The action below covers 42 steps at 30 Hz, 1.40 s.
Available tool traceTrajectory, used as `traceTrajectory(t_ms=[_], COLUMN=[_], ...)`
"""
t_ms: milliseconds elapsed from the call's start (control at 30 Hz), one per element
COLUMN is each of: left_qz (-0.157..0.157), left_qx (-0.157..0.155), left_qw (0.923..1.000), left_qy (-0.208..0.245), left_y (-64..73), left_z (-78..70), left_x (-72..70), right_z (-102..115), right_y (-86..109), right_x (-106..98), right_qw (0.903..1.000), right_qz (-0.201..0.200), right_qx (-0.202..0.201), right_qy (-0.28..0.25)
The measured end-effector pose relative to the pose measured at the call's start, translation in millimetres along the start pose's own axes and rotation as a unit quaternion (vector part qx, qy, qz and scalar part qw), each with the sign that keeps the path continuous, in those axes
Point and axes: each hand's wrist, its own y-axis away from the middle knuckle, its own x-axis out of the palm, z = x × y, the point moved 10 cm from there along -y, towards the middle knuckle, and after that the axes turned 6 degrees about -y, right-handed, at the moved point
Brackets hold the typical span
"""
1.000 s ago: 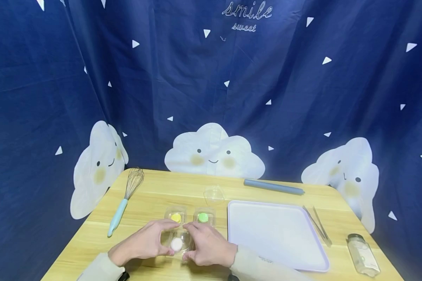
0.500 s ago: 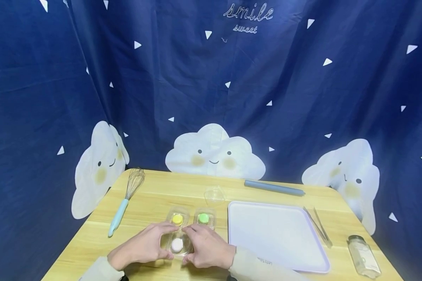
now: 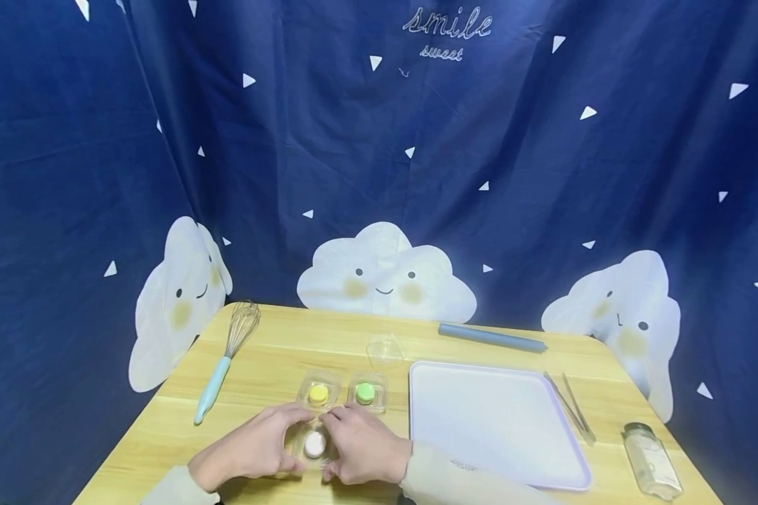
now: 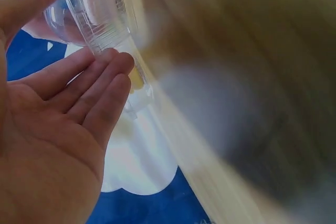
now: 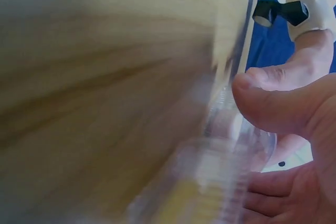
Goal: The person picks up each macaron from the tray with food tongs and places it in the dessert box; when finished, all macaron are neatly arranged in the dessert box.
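Observation:
Between my two hands, near the front of the table, is a small clear plastic box (image 3: pixel 314 461) with a round white macaron (image 3: pixel 314 444) inside. My left hand (image 3: pixel 253 443) holds its left side, thumb at the near corner and fingers at the far one. The right hand (image 3: pixel 368 445) grips the opposite side the same way. In the left wrist view a clear domed cover (image 4: pixel 55 22) shows on the box, and the left fingers are nearly straight. Just beyond sit two more clear boxes, one with a yellow macaron (image 3: pixel 318 394), one with a green macaron (image 3: pixel 366 393).
A loose clear lid (image 3: pixel 385 351) lies behind the boxes. To the right is a white tray (image 3: pixel 493 424) with a lilac rim, then tongs (image 3: pixel 571 407) and a jar (image 3: pixel 653 459). A grey-blue rolling pin (image 3: pixel 493 337) lies at the back, a whisk (image 3: pixel 217 379) at left.
Both hands and the box with the white macaron have shifted slightly toward the person and to the left. The other things on the table have stayed put.

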Motion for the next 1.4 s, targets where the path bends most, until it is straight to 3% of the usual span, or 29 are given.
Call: traceTrajectory(t_ms=[133,367,800,933,1100,1267,1400], left_qz=[0.0,0.005,0.004,0.005,0.009,0.023,0.014], left_qx=[-0.002,0.005,0.012,0.018,0.02,-0.014,-0.047], left_qw=[1.0,1.0,0.9999,0.9998,0.9995,0.9995,0.9987], left_qy=[0.002,-0.001,-0.009,-0.01,-0.022,-0.019,-0.013], left_y=[1.3,2.3,5.5,6.9,7.7,8.4,2.5], left_z=[1.7,2.5,4.1,3.0,2.2,6.1,11.5], left_x=[-1.0,-1.0,-3.0,-5.5,-9.1,-19.8,-45.5], right_z=[3.5,2.4,-7.7,-20.3,-37.5,-52.7,-65.8], right_y=[-3.4,-5.2,-3.9,-2.1,-0.5,0.5,1.7], right_x=[0.0,3.8,11.3,4.3,-13.4,-40.9,-70.8], right_qw=[0.9998,0.9997,0.9943,0.9851,0.9652,0.9461,0.931], right_qz=[0.003,0.025,0.055,0.047,0.037,-0.008,-0.08], right_qx=[-0.007,-0.004,0.03,0.069,0.105,0.098,0.072], right_qy=[0.017,0.0,-0.086,-0.15,-0.237,-0.309,-0.349])
